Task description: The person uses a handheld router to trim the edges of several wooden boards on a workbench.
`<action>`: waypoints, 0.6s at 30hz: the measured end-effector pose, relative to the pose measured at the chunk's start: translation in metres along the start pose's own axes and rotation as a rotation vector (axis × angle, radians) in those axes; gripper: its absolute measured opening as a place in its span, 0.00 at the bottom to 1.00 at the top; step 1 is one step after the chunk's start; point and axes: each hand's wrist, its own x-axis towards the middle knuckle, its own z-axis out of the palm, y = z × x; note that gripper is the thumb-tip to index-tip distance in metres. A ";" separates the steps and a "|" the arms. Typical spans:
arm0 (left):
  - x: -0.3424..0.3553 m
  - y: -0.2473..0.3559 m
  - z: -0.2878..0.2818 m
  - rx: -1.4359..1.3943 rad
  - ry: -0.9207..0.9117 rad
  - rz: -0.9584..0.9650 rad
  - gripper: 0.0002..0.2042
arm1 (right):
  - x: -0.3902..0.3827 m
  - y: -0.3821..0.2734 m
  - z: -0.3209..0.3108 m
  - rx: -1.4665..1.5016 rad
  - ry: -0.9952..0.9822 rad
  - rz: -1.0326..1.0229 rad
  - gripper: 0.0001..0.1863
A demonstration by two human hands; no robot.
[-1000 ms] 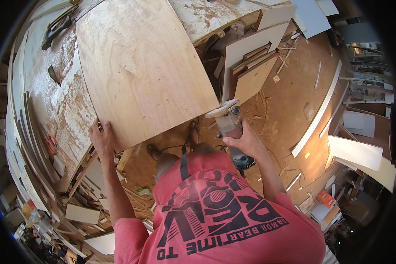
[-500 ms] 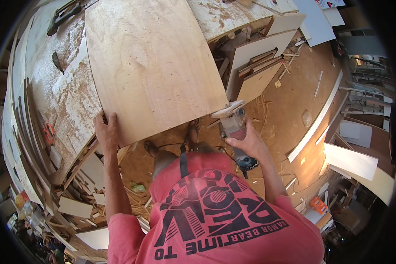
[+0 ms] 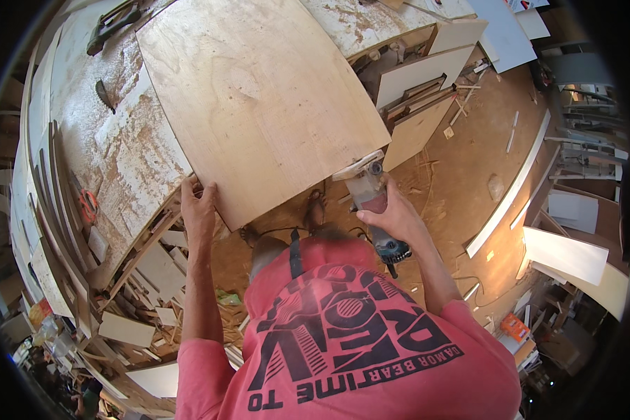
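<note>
A broad, pale plywood panel (image 3: 259, 98) lies on the dusty workbench (image 3: 129, 150), its near edge jutting out toward me. My left hand (image 3: 199, 210) is closed on the panel's left edge close to the near-left corner, with the thumb on top. In my right hand (image 3: 397, 215) is a trim router (image 3: 368, 192) with a clear lower housing and a teal-and-black motor end. The router lies tilted, its flat pale base against the panel's near edge, a little left of the near-right corner. The cutting bit is hidden.
On the bench lie a dark-handled tool (image 3: 112, 28), a curved dark blade (image 3: 105, 96) and an orange-handled item (image 3: 88, 205). Boards (image 3: 420, 126) lean under the bench at right. A long white strip (image 3: 511, 185) and wood scraps lie on the brown floor. A cable runs near my feet.
The router has slid left along the panel's near edge, away from the right corner. The whole view has shifted, with panel and bench appearing farther right. My left hand keeps its hold.
</note>
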 end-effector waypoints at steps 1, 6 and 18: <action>-0.003 0.006 0.000 -0.045 -0.027 -0.034 0.14 | -0.001 -0.007 0.002 -0.004 -0.037 0.017 0.59; -0.005 0.009 -0.003 -0.118 -0.141 -0.054 0.14 | -0.008 -0.021 0.034 -0.059 -0.046 -0.030 0.61; 0.017 -0.005 -0.004 -0.371 -0.460 -0.177 0.19 | -0.045 -0.063 0.138 -0.024 -0.043 -0.064 0.60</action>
